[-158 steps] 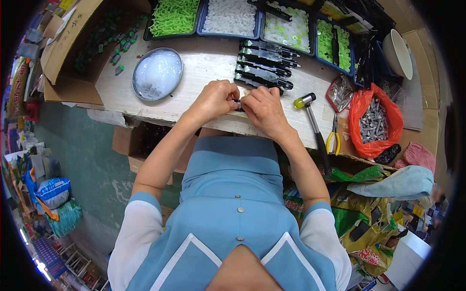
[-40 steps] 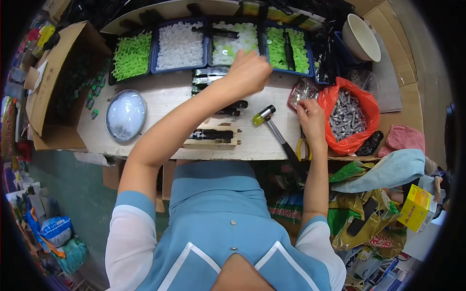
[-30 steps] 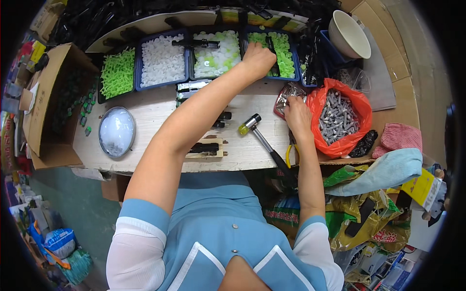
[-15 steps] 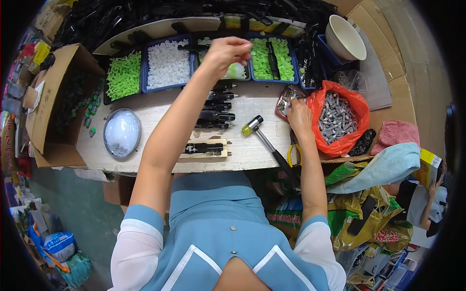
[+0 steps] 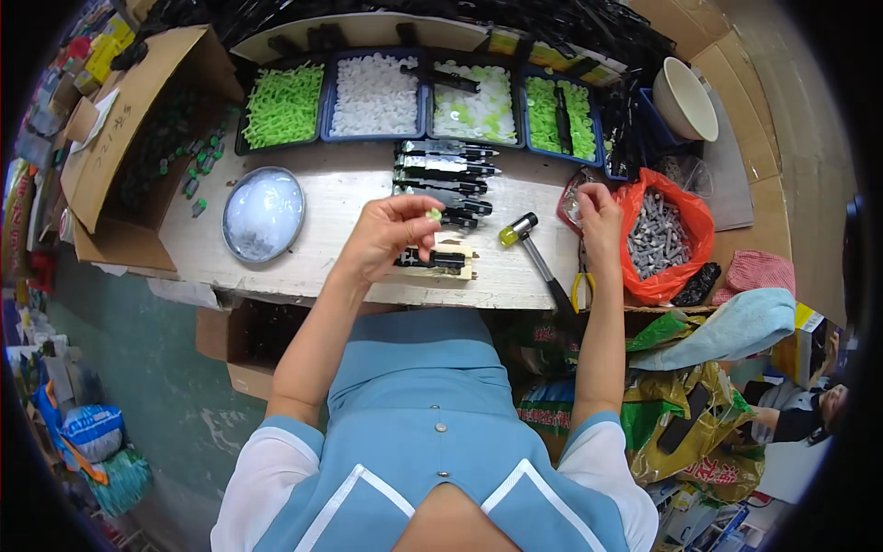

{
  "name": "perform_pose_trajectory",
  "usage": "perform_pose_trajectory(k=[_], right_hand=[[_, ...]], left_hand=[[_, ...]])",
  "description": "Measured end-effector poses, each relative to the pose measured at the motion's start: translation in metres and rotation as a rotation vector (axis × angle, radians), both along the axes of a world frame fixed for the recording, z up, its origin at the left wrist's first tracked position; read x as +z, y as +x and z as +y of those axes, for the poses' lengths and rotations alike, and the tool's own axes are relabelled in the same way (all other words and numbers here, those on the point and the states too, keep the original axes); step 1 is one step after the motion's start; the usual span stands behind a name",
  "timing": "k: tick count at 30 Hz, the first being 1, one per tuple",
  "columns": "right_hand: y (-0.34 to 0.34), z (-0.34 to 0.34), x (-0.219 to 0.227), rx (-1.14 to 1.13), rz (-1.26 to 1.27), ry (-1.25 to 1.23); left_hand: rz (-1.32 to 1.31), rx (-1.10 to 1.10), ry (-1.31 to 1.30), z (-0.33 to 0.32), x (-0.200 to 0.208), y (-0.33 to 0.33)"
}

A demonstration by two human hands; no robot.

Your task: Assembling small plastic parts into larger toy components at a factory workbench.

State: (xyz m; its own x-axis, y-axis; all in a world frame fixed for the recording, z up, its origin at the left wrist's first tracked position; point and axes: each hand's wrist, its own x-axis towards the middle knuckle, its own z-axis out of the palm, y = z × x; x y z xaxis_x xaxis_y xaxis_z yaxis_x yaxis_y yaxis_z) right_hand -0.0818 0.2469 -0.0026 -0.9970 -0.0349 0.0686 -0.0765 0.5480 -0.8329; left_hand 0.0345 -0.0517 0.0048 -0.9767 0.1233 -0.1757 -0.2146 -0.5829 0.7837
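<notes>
My left hand (image 5: 384, 237) is pinched on a small light-green plastic piece (image 5: 433, 214). It hovers beside a pale wooden jig (image 5: 469, 266) in which a black part (image 5: 430, 259) lies. Behind the jig, several black assembled parts (image 5: 448, 166) with pointed ends lie in a row. My right hand (image 5: 600, 221) has its fingers closed together over the edge of a small red-rimmed tray (image 5: 569, 204) of small metal pieces; what they hold, if anything, is too small to make out. Left of that hand rests a hammer (image 5: 538, 256) with a yellow and black head, close to yellow-handled pliers (image 5: 579, 287).
Four-sided bins of green pieces (image 5: 283, 106), white caps (image 5: 375, 97), mixed caps (image 5: 474, 110) and green caps (image 5: 543, 115) line the back. A dish of whitish grease-like stuff (image 5: 264, 216) sits left, a red bag of grey parts (image 5: 690, 276) right. A cardboard box (image 5: 92, 184) stands far left.
My left hand has come back from the bins toward the jig with a small green piece. My right hand has lifted slightly off the red-rimmed tray. The view has shifted a little.
</notes>
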Motion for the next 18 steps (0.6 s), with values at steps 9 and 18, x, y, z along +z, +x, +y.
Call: perform_pose_trajectory(k=[9,18], right_hand=[[0.086,-0.122,0.031,0.617,-0.190,-0.469],[0.094,-0.140,0.027,0.658,-0.092,-0.341]], left_hand=[[0.039,-0.025,0.066,0.006,-0.010,0.042],[0.090,-0.022,0.061,-0.001,-0.014,0.055]])
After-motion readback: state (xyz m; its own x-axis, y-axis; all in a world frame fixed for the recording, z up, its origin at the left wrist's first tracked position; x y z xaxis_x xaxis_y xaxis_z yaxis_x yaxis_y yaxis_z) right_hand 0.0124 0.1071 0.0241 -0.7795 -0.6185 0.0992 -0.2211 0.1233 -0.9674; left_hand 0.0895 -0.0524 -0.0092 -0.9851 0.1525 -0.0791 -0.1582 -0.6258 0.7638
